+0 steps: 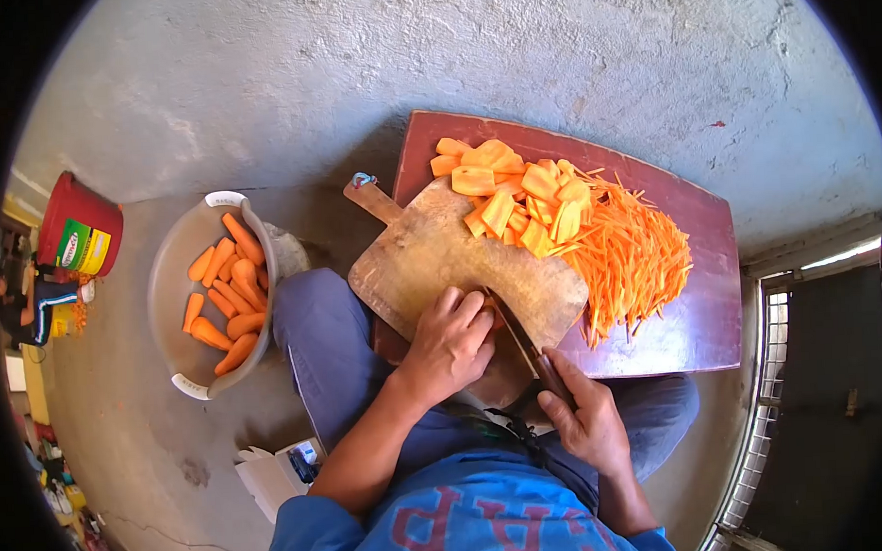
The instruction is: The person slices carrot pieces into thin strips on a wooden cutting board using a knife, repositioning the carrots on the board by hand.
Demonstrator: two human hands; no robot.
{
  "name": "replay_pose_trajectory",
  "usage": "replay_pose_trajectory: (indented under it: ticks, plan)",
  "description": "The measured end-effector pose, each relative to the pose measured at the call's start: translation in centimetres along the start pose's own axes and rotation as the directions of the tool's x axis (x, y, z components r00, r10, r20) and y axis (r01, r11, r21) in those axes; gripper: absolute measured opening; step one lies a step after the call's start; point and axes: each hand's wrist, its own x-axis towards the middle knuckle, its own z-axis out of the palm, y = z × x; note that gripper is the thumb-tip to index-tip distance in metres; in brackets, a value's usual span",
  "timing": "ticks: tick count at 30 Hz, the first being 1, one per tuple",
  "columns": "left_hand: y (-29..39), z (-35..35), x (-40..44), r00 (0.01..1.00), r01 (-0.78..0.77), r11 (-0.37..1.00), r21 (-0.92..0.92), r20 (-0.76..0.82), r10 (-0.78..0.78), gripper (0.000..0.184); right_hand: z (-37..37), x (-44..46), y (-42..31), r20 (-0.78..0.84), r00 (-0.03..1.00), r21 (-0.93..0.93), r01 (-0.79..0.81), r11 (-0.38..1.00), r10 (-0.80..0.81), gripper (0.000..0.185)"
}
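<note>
Carrot slices [526, 195] are piled ahead of you, but nearest are your 2 hands. Your right hand [587, 416] has its fingers closed round the handle of the knife [529, 340], a grip that seems meant for firm control of the blade. Your left hand [450, 338] presses down just beside that blade, its fingers curled, probably to steady something; what, if anything, they grip is hidden, so I cannot tell. Both work over the near part of the wooden board [416, 252], leaving its far edge for the slices, which spill onto the red bench [713, 276]. Shreds [640, 259] heap against them on the right, mostly past the board, likely to free the cutting surface. On the floor [124, 384] to your left, a basin [171, 324] holds whole carrots [246, 324], conveniently near; beyond sits a red bucket [65, 216].
</note>
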Motion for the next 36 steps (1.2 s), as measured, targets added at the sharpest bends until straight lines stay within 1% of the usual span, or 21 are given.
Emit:
replay_pose_trajectory:
  ticks: [2, 3, 6, 9, 12, 15, 18, 19, 22, 24, 27, 30, 31, 34, 36]
  plan:
    - [0.1, -0.1, 0.1, 1.000, -0.001, 1.000, -0.018, -0.002, 0.001, 0.024, 0.5, -0.3, 0.0, -0.003, 0.999, -0.006, 0.032, 0.999, -0.032, 0.058]
    - [0.1, -0.1, 0.1, 1.000, -0.002, 1.000, -0.028, -0.003, 0.002, 0.024, 0.4, -0.5, -0.4, 0.021, 1.000, -0.046, 0.002, 0.999, -0.001, 0.060]
    - [0.3, -0.4, 0.2, 1.000, -0.010, 0.998, -0.063, -0.013, 0.009, 0.030, 0.0, -1.3, -1.0, 0.030, 1.000, -0.046, 0.008, 0.999, -0.006, 0.061]
    - [0.1, -0.4, 0.2, 0.999, -0.029, 0.997, -0.078, -0.029, 0.027, 0.030, -0.7, -1.9, -1.5, 0.063, 0.997, -0.071, -0.046, 0.996, 0.051, 0.062]
    - [0.3, -0.4, 0.1, 1.000, -0.022, 0.998, -0.054, -0.015, 0.021, 0.031, -0.4, -2.1, -1.5, 0.058, 0.998, -0.080, -0.032, 0.996, 0.037, 0.060]
    - [0.2, -0.1, -0.2, 0.999, -0.032, 0.997, -0.063, -0.026, 0.031, 0.030, 0.1, -0.5, -2.1, 0.070, 0.997, -0.150, 0.000, 0.989, 0.010, 0.057]
    - [0.2, -0.2, -0.2, 1.000, -0.024, 0.997, -0.073, -0.020, 0.022, 0.023, 0.9, 2.4, -2.1, 0.067, 0.997, -0.119, -0.020, 0.993, 0.029, 0.056]
    - [0.3, -0.1, -0.1, 0.999, -0.030, 0.997, -0.074, -0.035, 0.027, 0.023, 1.1, 3.0, -1.6, 0.049, 0.997, -0.130, 0.060, 0.990, -0.054, 0.055]
    - [0.0, 0.0, -0.1, 0.997, -0.030, 0.996, -0.086, -0.070, 0.024, 0.022, 0.7, 2.8, -1.7, 0.069, 0.998, -0.066, 0.007, 0.998, -0.002, 0.056]
    - [0.0, 0.0, -0.3, 0.997, -0.002, 0.993, -0.120, -0.083, -0.008, 0.022, 0.4, 1.6, -1.6, 0.062, 0.998, -0.080, 0.019, 0.997, -0.014, 0.055]
    - [0.2, -0.2, -0.2, 0.997, 0.005, 0.989, -0.147, -0.076, -0.016, 0.027, 0.4, 0.3, -1.9, 0.056, 0.998, -0.100, 0.004, 0.995, 0.002, 0.054]
    - [0.2, -0.5, -0.3, 1.000, 0.010, 0.993, -0.120, -0.022, -0.013, 0.026, 1.0, 1.5, -2.5, 0.068, 0.995, -0.113, -0.069, 0.991, 0.077, 0.052]
    - [0.2, -0.2, -0.4, 0.999, 0.014, 0.993, -0.113, -0.030, -0.018, 0.026, 1.1, 2.3, -2.6, 0.072, 0.992, -0.113, -0.097, 0.989, 0.105, 0.052]
    - [0.2, -0.1, -0.4, 0.999, 0.022, 0.998, -0.057, -0.048, -0.024, 0.025, 1.2, 3.8, -1.6, 0.043, 0.999, -0.108, 0.029, 0.994, -0.024, 0.051]
    - [0.5, -0.7, -0.5, 0.997, 0.043, 0.999, 0.018, -0.058, -0.042, 0.025, 0.6, 3.0, -2.6, 0.064, 0.997, -0.068, -0.032, 0.997, 0.036, 0.052]
